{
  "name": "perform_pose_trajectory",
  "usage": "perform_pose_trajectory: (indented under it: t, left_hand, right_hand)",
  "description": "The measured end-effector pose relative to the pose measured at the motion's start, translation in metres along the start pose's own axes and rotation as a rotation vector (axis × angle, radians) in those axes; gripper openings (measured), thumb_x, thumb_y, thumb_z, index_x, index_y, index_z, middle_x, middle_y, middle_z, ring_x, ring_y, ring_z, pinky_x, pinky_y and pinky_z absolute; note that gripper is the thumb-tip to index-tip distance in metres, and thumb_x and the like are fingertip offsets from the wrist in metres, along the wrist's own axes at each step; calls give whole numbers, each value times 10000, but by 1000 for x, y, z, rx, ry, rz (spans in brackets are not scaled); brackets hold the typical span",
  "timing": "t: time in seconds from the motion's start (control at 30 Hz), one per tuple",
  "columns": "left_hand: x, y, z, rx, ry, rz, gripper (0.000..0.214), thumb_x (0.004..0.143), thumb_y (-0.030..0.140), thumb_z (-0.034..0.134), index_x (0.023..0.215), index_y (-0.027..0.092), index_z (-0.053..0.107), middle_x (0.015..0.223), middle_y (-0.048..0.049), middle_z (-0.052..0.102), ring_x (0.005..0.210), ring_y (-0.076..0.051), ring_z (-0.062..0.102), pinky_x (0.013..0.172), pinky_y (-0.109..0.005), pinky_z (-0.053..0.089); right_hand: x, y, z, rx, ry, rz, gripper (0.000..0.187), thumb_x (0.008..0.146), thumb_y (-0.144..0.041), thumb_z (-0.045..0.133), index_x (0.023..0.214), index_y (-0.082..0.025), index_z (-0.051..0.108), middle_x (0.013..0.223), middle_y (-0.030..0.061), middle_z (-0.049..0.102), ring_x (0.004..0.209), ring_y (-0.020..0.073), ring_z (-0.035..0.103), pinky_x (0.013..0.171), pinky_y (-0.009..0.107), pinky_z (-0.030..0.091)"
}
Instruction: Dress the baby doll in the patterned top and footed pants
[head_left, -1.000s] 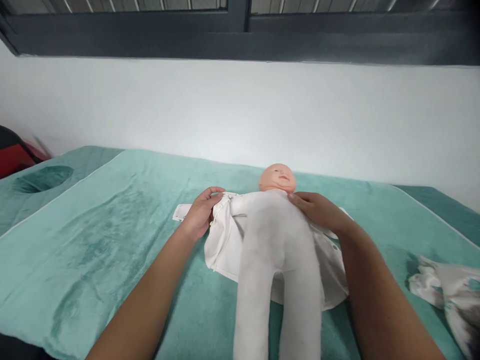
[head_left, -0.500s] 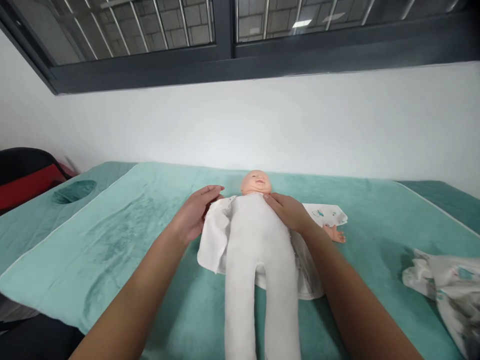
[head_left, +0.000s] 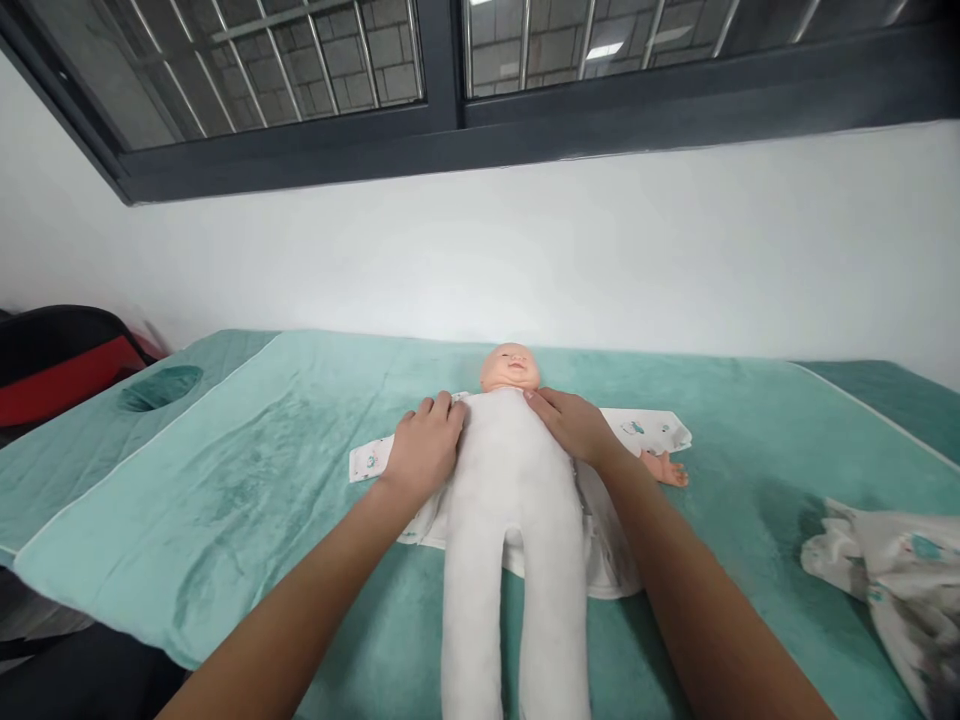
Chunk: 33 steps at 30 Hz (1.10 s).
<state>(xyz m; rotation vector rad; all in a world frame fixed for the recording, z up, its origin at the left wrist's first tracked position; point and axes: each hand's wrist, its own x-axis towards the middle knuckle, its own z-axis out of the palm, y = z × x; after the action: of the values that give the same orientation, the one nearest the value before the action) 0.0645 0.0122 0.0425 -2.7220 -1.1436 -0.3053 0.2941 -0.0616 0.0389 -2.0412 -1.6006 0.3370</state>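
Towel (head_left: 247, 470) in teal covers the wide padded surface (head_left: 67, 450) from edge to edge, with a white wall and a dark-framed window behind it. Upon the towel lies a doll (head_left: 514, 500) on its back, head toward the wall, its white cloth body and two long legs running toward the camera. Under the doll a white printed garment (head_left: 645, 430) is spread open, one sleeve reaching out to each side, and the doll's small pink hand (head_left: 666, 468) shows just below the right sleeve. At the far right edge sits a crumpled printed cloth (head_left: 885, 570), well apart from the doll. The left hand (head_left: 426, 448) rests flat, palm down, fingers together, on the garment's left flap, against the doll's side; its grip is open and closes on nothing. The right hand (head_left: 574, 425) lies flat across the doll's upper chest and shoulder, fingers extended, pressing rather than clasping.
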Motion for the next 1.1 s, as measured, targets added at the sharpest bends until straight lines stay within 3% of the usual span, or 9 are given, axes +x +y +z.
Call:
perform_pose_trajectory:
  t: [0.1,0.23,0.33,0.43,0.53,0.7,0.8,0.93,1.1]
  left_hand:
    - [11,-10,1,-250,63,-121,182,910,203,464,982,218,631,984,-91,621,886,-237,590,694,-294,398]
    - [38,-11,-7,-866,215,-362,200,862,331,569,704,208,576,618,-2,515,621,-173,502,583,-256,306]
    - [52,4,-25,-1269,98,-431,268,850,352,563,641,185,551,585,19,482,548,-125,451,526,-237,300]
    - [40,24,-49,-1492,-179,-290,233,845,387,591,846,166,669,789,-30,628,583,-121,547,509,-231,377]
    - [3,37,-63,-1529,-362,-159,338,868,403,590,1135,207,657,1008,-84,674,696,-167,649,549,-262,471]
    - [-72,38,-37,-1048,36,-260,275,846,333,627,1112,264,640,1089,-67,625,962,-228,613,828,-364,504]
    - [-98,36,-13,-899,75,-283,284,897,382,559,1151,260,604,1121,-83,598,1033,-259,576,895,-417,466]
    - [-100,33,-1,-937,62,-355,245,936,391,489,1088,246,615,1033,-73,629,934,-245,584,829,-393,451]
    - [-79,16,-21,-1212,74,-483,222,910,391,534,800,212,605,775,-18,589,736,-183,540,684,-301,411]
  right_hand:
    - [1,-1,0,-1,3,2,578,981,-618,232,966,-266,691,1020,38,747,889,245,663,684,299,424]
    - [1,-3,-2,10,-12,-13,553,980,-615,259,946,-267,686,1009,31,745,905,241,660,697,297,418]
    - [0,-6,-3,36,-12,-15,541,973,-632,270,944,-282,681,1001,10,743,905,236,658,703,299,418]
    - [-1,-9,-4,49,0,-30,519,976,-619,276,977,-291,678,1036,2,738,942,232,655,732,303,430]
    - [-1,-10,-3,44,-12,-42,531,983,-602,266,979,-271,681,1028,23,741,928,232,658,737,309,441]
    - [0,-3,-3,52,-39,-57,561,982,-608,259,1024,-250,689,1081,59,737,973,268,658,793,346,465]
    - [0,4,-7,88,-87,-32,532,965,-617,323,1147,-266,678,1217,61,702,1107,296,631,919,397,460]
    - [-4,14,-22,185,-196,3,574,884,-624,514,1349,-292,570,1421,58,573,1264,324,550,1029,439,438]
    - [-14,20,-40,320,-376,-58,782,756,-504,729,1466,-363,433,1510,50,473,1316,374,500,1030,502,464]
